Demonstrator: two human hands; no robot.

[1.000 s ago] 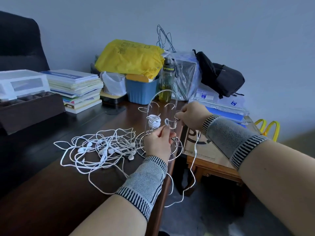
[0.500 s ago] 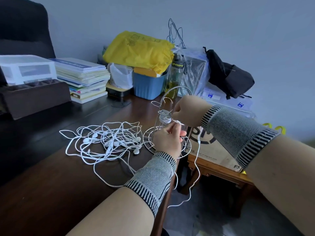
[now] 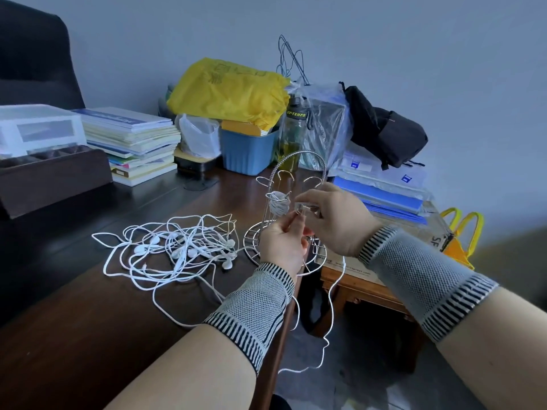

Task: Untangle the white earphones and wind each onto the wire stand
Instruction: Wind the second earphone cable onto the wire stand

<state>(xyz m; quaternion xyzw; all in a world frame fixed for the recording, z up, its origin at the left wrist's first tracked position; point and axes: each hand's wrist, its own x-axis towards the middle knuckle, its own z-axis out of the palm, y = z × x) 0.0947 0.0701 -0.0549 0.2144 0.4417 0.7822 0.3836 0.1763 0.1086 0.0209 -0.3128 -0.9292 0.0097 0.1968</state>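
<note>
Head view: both hands meet at a wire stand (image 3: 296, 184) that sits at the near right edge of a dark wooden table (image 3: 88, 321). Left hand (image 3: 284, 247) is in front of the stand's ringed base, its fingers (image 3: 291, 221) curled and pinching a white cord. Right hand (image 3: 334, 220) is just beside it, fingers bent and pinching at one of the stand's hooks, where the same cord seems to pass; the exact contact is too small to make out. From the hands a loose cord (image 3: 331, 306) hangs off the table edge in a long loop toward the floor. One earphone is wound into a small white bundle (image 3: 278, 207) on a hook left of the hands. Left of the stand, a tangle of white earphones (image 3: 174, 247) lies spread on the table, buds and cords crossing each other. Both wrists wear grey knitted sleeves with striped cuffs. Behind the stand are a stack of books (image 3: 133, 143), a blue bin (image 3: 247, 152) under a yellow bag (image 3: 228, 93), a bottle (image 3: 293, 137) and a black bag (image 3: 384, 128).
</note>
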